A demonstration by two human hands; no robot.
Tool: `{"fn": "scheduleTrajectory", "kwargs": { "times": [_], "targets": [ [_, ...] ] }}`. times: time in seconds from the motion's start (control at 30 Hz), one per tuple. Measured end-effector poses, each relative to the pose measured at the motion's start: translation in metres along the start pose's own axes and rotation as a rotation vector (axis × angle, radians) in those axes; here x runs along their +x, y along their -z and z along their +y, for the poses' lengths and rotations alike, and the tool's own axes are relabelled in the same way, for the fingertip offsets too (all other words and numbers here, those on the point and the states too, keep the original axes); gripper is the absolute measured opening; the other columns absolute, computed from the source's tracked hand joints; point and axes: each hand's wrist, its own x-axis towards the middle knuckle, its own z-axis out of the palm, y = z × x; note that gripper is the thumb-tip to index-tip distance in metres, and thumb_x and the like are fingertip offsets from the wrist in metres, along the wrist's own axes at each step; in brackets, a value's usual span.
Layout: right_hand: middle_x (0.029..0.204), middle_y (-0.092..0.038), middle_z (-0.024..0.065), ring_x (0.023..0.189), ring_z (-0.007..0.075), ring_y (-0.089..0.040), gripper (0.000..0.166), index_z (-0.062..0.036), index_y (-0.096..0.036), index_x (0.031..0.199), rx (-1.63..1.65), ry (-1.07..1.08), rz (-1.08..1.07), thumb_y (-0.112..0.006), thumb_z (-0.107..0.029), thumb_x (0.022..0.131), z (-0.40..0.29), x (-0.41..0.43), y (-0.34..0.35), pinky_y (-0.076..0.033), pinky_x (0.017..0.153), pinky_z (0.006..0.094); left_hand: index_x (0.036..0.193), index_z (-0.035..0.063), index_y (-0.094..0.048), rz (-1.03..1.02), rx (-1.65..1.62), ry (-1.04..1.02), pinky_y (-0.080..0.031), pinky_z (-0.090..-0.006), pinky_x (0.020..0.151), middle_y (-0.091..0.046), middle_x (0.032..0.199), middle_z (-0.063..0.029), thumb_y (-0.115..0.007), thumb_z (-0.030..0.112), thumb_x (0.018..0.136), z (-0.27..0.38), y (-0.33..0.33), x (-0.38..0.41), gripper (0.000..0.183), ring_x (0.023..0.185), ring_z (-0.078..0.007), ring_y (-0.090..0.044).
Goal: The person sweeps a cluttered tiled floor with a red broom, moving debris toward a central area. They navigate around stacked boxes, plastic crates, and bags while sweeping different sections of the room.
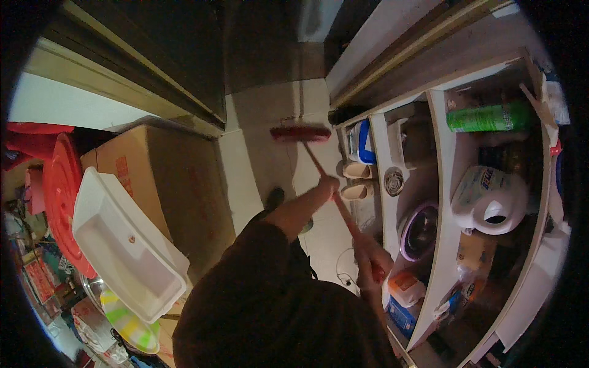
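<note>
A red broom (301,134) rests its wide head on the pale floor tiles in front of me, or just over them; I cannot tell which. Its reddish handle (344,214) slants back toward my right side. My left hand (329,186) is closed around the handle partway down. Higher up, near the handle's end, my right hand (372,257) grips it, close beside the shelf unit. Both hands look slightly blurred. The bristles are hard to make out in the dim light.
At right stands a white shelf unit (439,184) holding a detergent jug (487,198), a green spray can (487,118) and slippers (356,170). On the left, a cardboard box (184,184) and a white plastic basin (133,248) border the narrow floor. A thin cable (340,267) lies near my feet.
</note>
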Motion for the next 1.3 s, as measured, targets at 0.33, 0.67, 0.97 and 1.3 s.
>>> {"fn": "scheduleTrajectory", "kwargs": {
  "times": [0.33, 0.67, 0.97, 1.3],
  "targets": [
    [0.063, -0.049, 0.0079, 0.054, 0.0236, -0.05, 0.005, -0.0068, -0.047, 0.073, -0.548, -0.559, 0.109, -0.052, -0.007, 0.075, -0.062, -0.017, 0.061, -0.041, 0.052, 0.0401, 0.075, 0.0112, -0.045, 0.063, -0.286, 0.316, -0.043, -0.0479, 0.057, -0.048, 0.076, -0.0072, -0.047, 0.02, 0.084, 0.014, -0.011, -0.202, 0.013, 0.065, -0.0255, -0.048],
    [0.058, -0.044, 0.0039, 0.044, 0.0217, -0.046, 0.007, -0.0123, -0.045, 0.072, -1.279, -0.108, -0.205, -0.05, -0.009, 0.075, 0.003, 0.023, -0.008, -0.035, 0.04, 0.0402, 0.064, 0.0069, -0.043, 0.004, -0.11, 0.012, -0.04, -0.043, 0.045, -0.043, 0.06, -0.0093, -0.057, 0.016, 0.075, 0.069, 0.025, -0.089, 0.02, 0.053, -0.0243, -0.048],
    [0.056, -0.043, 0.0033, 0.042, 0.0242, -0.046, 0.006, -0.0158, -0.045, 0.072, -2.649, 0.092, -0.883, -0.048, -0.016, 0.077, -0.068, 0.007, 0.033, -0.034, 0.037, 0.0437, 0.068, 0.0042, -0.045, 0.055, -0.229, 0.248, -0.038, -0.0401, 0.035, -0.05, 0.064, -0.0109, -0.049, 0.004, 0.076, 0.026, -0.004, -0.187, 0.009, 0.054, -0.0241, -0.052],
    [0.067, -0.044, -0.0004, 0.059, 0.0163, -0.052, 0.01, -0.0158, -0.044, 0.076, -2.547, -0.324, -0.899, -0.051, -0.022, 0.08, -0.028, 0.001, -0.009, -0.039, 0.038, 0.0372, 0.084, 0.0043, -0.046, 0.068, -0.222, -0.122, -0.036, -0.0377, 0.039, -0.043, 0.063, -0.008, -0.058, 0.009, 0.08, 0.094, -0.022, -0.156, 0.014, 0.05, -0.0215, -0.045]
  ]
}}
